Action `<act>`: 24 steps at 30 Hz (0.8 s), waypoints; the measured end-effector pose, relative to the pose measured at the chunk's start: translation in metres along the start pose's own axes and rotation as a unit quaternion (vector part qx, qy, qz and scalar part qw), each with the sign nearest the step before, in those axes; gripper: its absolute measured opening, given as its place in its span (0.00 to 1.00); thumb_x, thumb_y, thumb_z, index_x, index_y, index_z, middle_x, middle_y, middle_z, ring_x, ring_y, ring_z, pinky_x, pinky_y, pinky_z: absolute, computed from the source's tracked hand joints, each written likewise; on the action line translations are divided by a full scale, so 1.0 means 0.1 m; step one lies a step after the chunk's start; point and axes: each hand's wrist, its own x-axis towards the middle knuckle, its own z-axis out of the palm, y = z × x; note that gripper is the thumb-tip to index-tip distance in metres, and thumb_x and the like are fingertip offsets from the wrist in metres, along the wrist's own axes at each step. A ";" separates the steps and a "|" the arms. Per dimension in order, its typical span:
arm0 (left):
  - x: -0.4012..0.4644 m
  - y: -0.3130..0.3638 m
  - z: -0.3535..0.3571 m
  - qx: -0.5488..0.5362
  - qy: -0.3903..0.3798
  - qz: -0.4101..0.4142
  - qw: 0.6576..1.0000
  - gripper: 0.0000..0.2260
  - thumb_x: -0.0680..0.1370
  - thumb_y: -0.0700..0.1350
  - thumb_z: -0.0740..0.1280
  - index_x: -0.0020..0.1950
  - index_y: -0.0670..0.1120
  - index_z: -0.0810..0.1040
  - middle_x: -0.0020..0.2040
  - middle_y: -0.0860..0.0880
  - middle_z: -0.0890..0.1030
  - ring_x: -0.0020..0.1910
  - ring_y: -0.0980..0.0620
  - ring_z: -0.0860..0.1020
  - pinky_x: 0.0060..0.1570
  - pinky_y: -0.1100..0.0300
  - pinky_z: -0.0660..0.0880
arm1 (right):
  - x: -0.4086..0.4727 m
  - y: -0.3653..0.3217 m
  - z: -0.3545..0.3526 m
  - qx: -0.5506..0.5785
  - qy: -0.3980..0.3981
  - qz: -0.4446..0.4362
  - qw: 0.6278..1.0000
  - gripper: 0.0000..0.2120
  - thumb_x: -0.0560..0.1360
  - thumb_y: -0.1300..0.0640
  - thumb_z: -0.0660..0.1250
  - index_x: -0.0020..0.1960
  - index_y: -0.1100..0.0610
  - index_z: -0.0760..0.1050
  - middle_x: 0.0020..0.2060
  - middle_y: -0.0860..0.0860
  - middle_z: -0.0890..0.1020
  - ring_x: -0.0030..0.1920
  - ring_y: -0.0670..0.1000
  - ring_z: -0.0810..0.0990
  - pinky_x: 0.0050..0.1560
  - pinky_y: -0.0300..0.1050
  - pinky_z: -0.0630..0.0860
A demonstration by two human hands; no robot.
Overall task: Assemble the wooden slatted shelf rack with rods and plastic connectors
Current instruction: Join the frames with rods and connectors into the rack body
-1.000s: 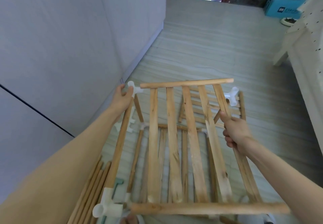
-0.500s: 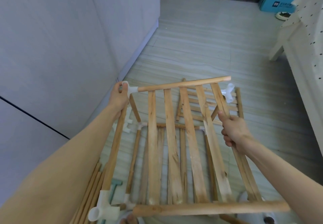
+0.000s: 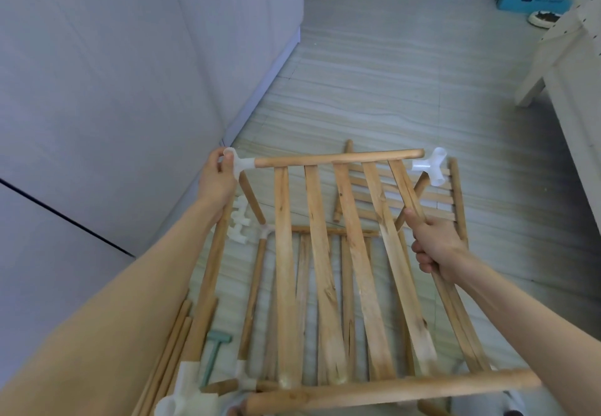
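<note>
I hold a wooden slatted shelf panel (image 3: 325, 253) tilted above the floor, with several slats between a far rod (image 3: 338, 158) and a near rod (image 3: 390, 391). My left hand (image 3: 217, 179) grips the white plastic connector (image 3: 242, 164) at the panel's far left corner. My right hand (image 3: 434, 246) grips the side rod (image 3: 455, 311) on the right. That rod's far end carries a white connector (image 3: 431, 166), which sits just beyond the far rod's free right end. Another white connector (image 3: 185, 396) caps the near left corner.
A second slatted panel (image 3: 325, 285) lies flat on the floor below, a third (image 3: 432, 194) further back. Loose white connectors (image 3: 239, 220), spare rods (image 3: 162, 357) and a green mallet (image 3: 213, 357) lie by the grey wall on the left. White furniture (image 3: 572, 68) stands at right.
The panel's far end has lifted and shifted left a little. My left hand's fingers have closed further round the far left connector. The right hand keeps its hold on the side rod.
</note>
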 end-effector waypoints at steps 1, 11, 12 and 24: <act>0.00 -0.01 0.00 0.006 -0.003 0.006 1.000 0.13 0.82 0.52 0.53 0.59 0.48 0.71 0.50 0.49 0.73 0.43 0.53 0.72 0.38 0.60 0.68 | 0.01 0.00 0.01 0.002 -0.003 0.002 1.000 0.17 0.78 0.43 0.60 0.42 0.57 0.72 0.18 0.47 0.64 0.17 0.47 0.61 0.18 0.37 0.61; -0.08 0.04 0.09 -0.019 0.008 0.019 1.000 0.15 0.82 0.54 0.53 0.58 0.49 0.74 0.45 0.46 0.77 0.41 0.50 0.74 0.36 0.61 0.70 | 0.06 -0.07 -0.02 -0.019 -0.029 -0.030 0.999 0.17 0.78 0.45 0.59 0.42 0.59 0.70 0.16 0.46 0.64 0.16 0.46 0.62 0.18 0.35 0.62; -0.09 0.06 0.11 -0.022 0.008 0.023 0.999 0.16 0.82 0.54 0.52 0.58 0.47 0.74 0.48 0.41 0.78 0.43 0.44 0.75 0.39 0.56 0.72 | 0.05 -0.06 0.00 -0.019 -0.029 -0.029 0.999 0.17 0.78 0.45 0.60 0.41 0.59 0.69 0.16 0.46 0.64 0.16 0.46 0.62 0.18 0.36 0.62; -0.09 0.04 0.06 -0.004 -0.038 0.021 0.999 0.17 0.82 0.52 0.52 0.66 0.48 0.70 0.46 0.53 0.73 0.44 0.56 0.71 0.40 0.65 0.68 | 0.12 -0.04 0.12 -0.029 -0.026 -0.030 0.999 0.18 0.79 0.46 0.59 0.46 0.62 0.73 0.20 0.49 0.66 0.17 0.47 0.63 0.19 0.37 0.63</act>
